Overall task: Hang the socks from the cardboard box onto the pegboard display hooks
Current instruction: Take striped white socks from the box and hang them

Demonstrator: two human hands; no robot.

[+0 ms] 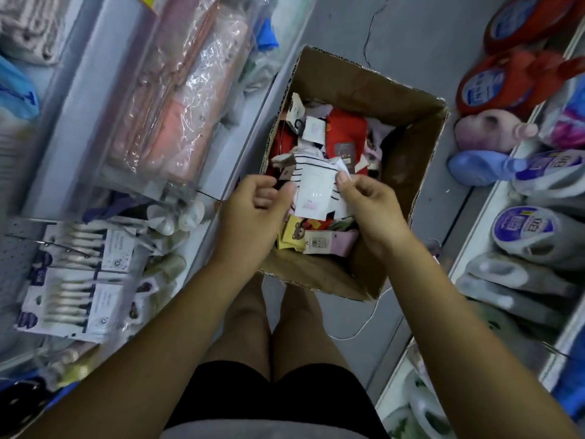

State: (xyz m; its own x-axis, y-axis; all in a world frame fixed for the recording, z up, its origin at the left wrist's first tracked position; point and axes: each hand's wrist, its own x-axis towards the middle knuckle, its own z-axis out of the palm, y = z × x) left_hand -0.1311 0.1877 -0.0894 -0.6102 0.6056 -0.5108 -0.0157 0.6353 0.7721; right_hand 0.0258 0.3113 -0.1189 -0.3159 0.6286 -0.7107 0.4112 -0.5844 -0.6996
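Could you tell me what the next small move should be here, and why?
Probably lift the white, black-striped socks on their white paper card clear of the brown cardboard box toward the grey pegboard: the left hand and right hand hold them above the box.

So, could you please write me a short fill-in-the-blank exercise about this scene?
The left hand and right hand hold a black-and-white ____ sock pair with a white paper card.
The open brown cardboard box stands on the grey ____.
Red socks lie ____ that box.
Answers: striped; floor; inside.
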